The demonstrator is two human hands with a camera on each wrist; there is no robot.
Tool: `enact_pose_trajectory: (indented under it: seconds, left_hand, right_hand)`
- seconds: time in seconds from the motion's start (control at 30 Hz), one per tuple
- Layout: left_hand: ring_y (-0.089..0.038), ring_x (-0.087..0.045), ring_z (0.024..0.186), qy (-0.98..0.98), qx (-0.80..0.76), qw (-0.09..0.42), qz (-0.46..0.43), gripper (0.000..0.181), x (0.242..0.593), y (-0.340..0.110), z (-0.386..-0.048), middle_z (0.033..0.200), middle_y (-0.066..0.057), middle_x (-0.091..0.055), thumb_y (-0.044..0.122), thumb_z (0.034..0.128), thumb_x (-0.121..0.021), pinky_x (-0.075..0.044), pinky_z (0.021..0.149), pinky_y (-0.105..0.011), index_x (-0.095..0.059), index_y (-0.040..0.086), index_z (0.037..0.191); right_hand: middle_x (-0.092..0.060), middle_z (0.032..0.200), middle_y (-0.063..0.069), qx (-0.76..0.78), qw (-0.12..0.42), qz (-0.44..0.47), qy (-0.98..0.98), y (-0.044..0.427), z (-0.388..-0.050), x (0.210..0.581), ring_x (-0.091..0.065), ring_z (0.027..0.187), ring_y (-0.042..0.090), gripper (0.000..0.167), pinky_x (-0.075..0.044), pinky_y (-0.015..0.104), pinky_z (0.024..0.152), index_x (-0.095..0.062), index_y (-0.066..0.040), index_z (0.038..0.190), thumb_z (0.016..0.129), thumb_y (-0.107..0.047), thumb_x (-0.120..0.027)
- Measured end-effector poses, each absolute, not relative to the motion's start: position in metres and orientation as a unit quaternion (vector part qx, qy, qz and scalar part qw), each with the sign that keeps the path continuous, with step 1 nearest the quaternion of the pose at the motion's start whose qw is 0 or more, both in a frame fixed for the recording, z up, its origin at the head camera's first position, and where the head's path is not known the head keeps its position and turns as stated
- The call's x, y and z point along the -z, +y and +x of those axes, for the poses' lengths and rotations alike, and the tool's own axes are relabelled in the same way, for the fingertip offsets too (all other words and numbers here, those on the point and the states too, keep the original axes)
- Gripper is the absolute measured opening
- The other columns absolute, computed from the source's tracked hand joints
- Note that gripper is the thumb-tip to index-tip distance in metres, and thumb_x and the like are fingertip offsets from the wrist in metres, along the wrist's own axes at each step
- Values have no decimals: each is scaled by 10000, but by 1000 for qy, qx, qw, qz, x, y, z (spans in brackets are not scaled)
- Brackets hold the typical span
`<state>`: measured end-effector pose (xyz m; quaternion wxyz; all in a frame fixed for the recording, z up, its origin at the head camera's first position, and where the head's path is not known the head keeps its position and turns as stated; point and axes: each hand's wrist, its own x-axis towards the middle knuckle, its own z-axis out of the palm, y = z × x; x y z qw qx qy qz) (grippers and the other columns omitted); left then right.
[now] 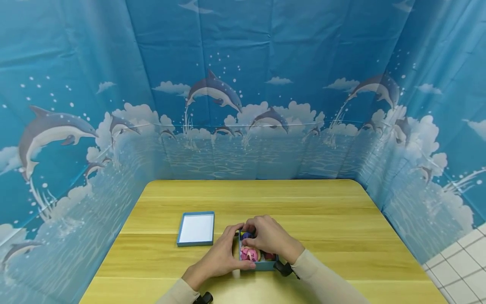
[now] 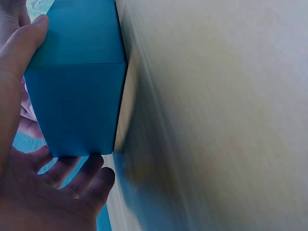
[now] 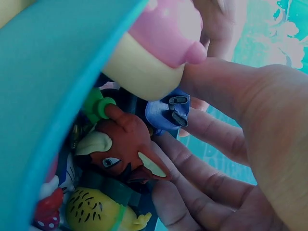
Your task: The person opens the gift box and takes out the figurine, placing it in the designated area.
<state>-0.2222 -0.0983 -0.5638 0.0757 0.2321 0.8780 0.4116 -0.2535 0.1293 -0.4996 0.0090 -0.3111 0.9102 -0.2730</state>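
Note:
A blue box full of small toy figurines sits near the front of the table. My left hand grips its left end, thumb along the near wall and fingers at the far side. Inside the box, my right hand has thumb and fingers around a blue figurine, their tips partly hidden. Beside the thumb lies a pink and cream figurine. Below these in the right wrist view are a reddish-brown figurine with pointed ears and a yellow one with dark marks.
To the left of the box, a blue-edged lid lies with its white inside facing up. The wooden table is bordered by a blue dolphin curtain at the back and both sides. White tiles show at the lower right.

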Motion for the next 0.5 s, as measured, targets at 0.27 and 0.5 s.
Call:
enact_pose_trajectory:
  seconds: [0.27, 0.5]
  left_hand:
    - [-348, -494, 1678, 877, -413, 73, 233, 1259, 564, -98, -222, 1827, -94, -426, 743, 914, -917, -467, 1341, -668, -298, 161, 1843]
    - [-363, -476, 1695, 875, -419, 76, 232, 1256, 564, -99, -223, 1846, -107, -409, 734, 918, -918, -460, 1342, -679, -296, 159, 1845]
  right_hand:
    - [-853, 967, -7, 278, 13, -308, 910, 128, -253, 500, -708, 788, 2, 206, -624, 256, 742, -870, -101, 1136, 997, -223, -962]
    - [-846, 972, -7, 280, 8, -305, 910, 128, -254, 503, -710, 792, 11, 191, -623, 257, 740, -868, -104, 1138, 1001, -205, -953]
